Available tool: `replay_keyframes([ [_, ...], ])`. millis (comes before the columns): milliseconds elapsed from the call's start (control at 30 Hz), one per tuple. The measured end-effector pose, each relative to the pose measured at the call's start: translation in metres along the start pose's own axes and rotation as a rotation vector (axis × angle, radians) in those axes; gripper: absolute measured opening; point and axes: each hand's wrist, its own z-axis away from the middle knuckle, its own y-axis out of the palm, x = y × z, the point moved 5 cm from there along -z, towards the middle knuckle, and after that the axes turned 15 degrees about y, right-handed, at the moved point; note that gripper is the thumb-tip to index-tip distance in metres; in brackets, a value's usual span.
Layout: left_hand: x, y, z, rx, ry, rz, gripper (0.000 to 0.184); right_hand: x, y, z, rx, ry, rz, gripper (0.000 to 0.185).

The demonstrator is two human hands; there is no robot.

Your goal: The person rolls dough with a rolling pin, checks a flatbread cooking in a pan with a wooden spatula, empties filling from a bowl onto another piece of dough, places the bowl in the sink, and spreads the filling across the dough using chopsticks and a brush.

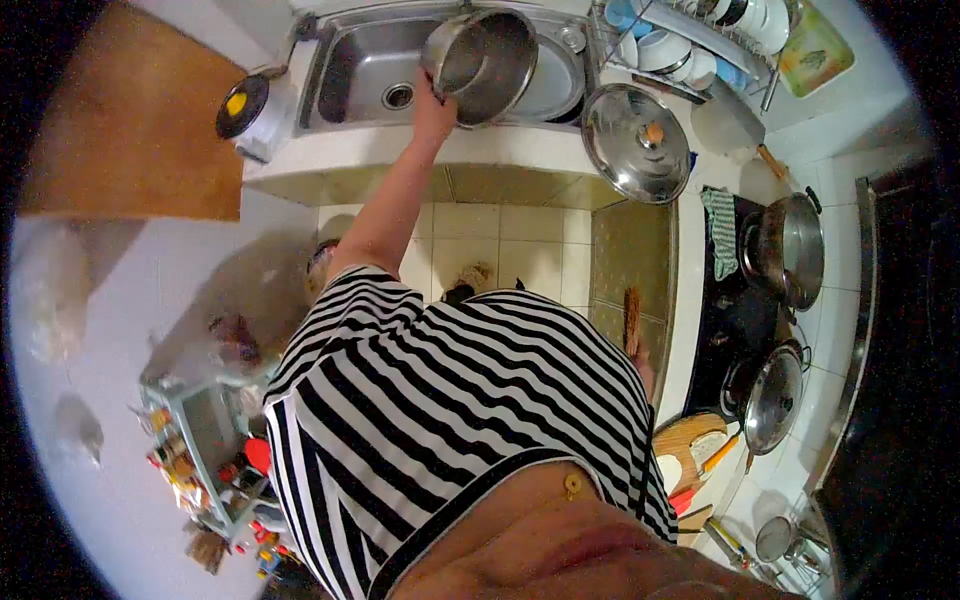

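Note:
My left hand (435, 108) grips the near left rim of a deep metal pot (500, 65), which is tilted over the sink (360, 60) so that its inside shows. Down by my right side, my right hand (645, 370) is partly hidden by the striped shirt. From it a reddish-brown brush (632, 318) points up, in front of the counter's side panel. A round steel lid (637, 143) with an orange-brown knob lies on the counter corner, right of the sink.
A dish rack (690, 45) stands behind the lid. Along the right are a stove (722, 300), a wok (790, 250), a lidded pan (772, 400) and a cutting board (690, 440). A white container with a dark lid (243, 107) stands left of the sink; a shelf (210, 440) is lower left.

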Motion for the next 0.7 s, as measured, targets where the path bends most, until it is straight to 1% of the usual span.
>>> replay_keyframes([
  [33,0.003,0.023,-0.030,0.067,0.143,-0.140,0.067,0.066,-0.014,0.035,-0.069,0.002,0.210,0.059],
  [67,0.006,0.040,-0.049,0.128,0.284,-0.284,0.071,0.092,-0.017,0.047,-0.126,0.041,0.193,0.059],
  [100,0.007,0.045,-0.055,0.129,0.284,-0.285,0.071,0.077,-0.013,0.039,-0.125,0.041,0.192,0.059],
  [167,0.036,0.077,-0.074,0.146,0.322,-0.354,0.077,0.025,0.013,-0.008,-0.038,0.053,-0.138,0.061],
  [200,0.041,0.083,-0.079,0.150,0.321,-0.354,0.077,0.049,0.010,0.004,0.005,0.042,-0.304,0.062],
  [233,0.053,0.099,-0.087,0.167,0.308,-0.407,0.079,0.061,-0.003,0.020,-0.021,0.230,-0.143,0.061],
  [267,0.064,0.111,-0.093,0.183,0.289,-0.465,0.080,0.066,-0.005,0.017,-0.105,0.122,-0.090,0.061],
  [300,0.060,0.106,-0.091,0.180,0.291,-0.466,0.080,0.060,-0.006,0.021,-0.185,-0.006,-0.037,0.060],
  [367,0.074,0.125,-0.096,0.240,0.249,-0.505,0.075,0.020,0.008,0.001,-0.138,0.157,-0.057,0.062],
  [400,0.066,0.120,-0.095,0.241,0.249,-0.505,0.075,0.007,0.010,-0.004,-0.137,0.150,-0.086,0.064],
  [433,0.064,0.127,-0.095,0.286,0.215,-0.529,0.074,-0.011,0.019,-0.011,-0.144,0.169,-0.095,0.064],
  [467,0.064,0.131,-0.094,0.326,0.177,-0.559,0.072,-0.043,0.032,-0.025,-0.100,0.213,-0.158,0.065],
  [500,0.069,0.131,-0.091,0.325,0.177,-0.559,0.072,-0.038,0.034,-0.023,-0.053,0.244,-0.217,0.067],
  [533,0.081,0.141,-0.087,0.307,0.194,-0.546,0.072,-0.034,0.033,-0.015,-0.062,0.259,-0.226,0.067],
  [567,0.088,0.146,-0.086,0.280,0.206,-0.539,0.071,0.017,0.018,0.011,-0.098,0.306,-0.051,0.068],
  [600,0.082,0.145,-0.086,0.280,0.205,-0.539,0.071,0.044,0.008,0.025,-0.130,0.345,0.128,0.070],
  [667,0.078,0.152,-0.086,0.374,-0.006,-0.465,0.075,0.041,0.011,0.024,-0.130,0.332,0.150,0.071],
  [700,0.077,0.152,-0.087,0.374,-0.006,-0.465,0.075,0.040,0.012,0.023,-0.125,0.307,0.177,0.072],
])
